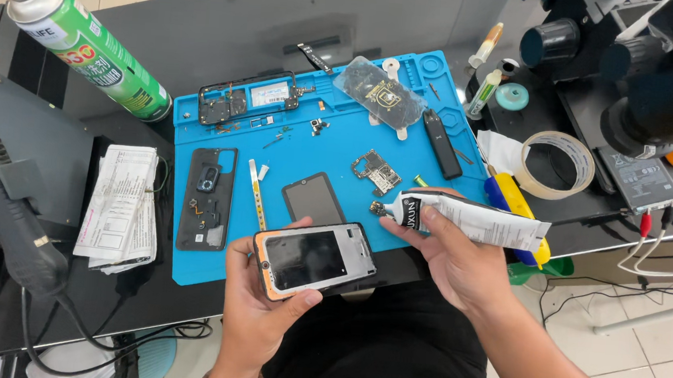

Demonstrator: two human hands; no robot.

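Two hands are seen at the near edge of a blue mat [340, 145]. A phone frame [311, 259] is gripped by the left hand [259, 303], thumb curled over its near edge, fingers hidden beneath. A white glue tube [470, 217] is pinched in the closed right hand [451, 258], its nozzle just beyond the frame's far corner. A dark screen [314, 198] lies just past the left fingertips, a circuit board [376, 171] beyond the nozzle.
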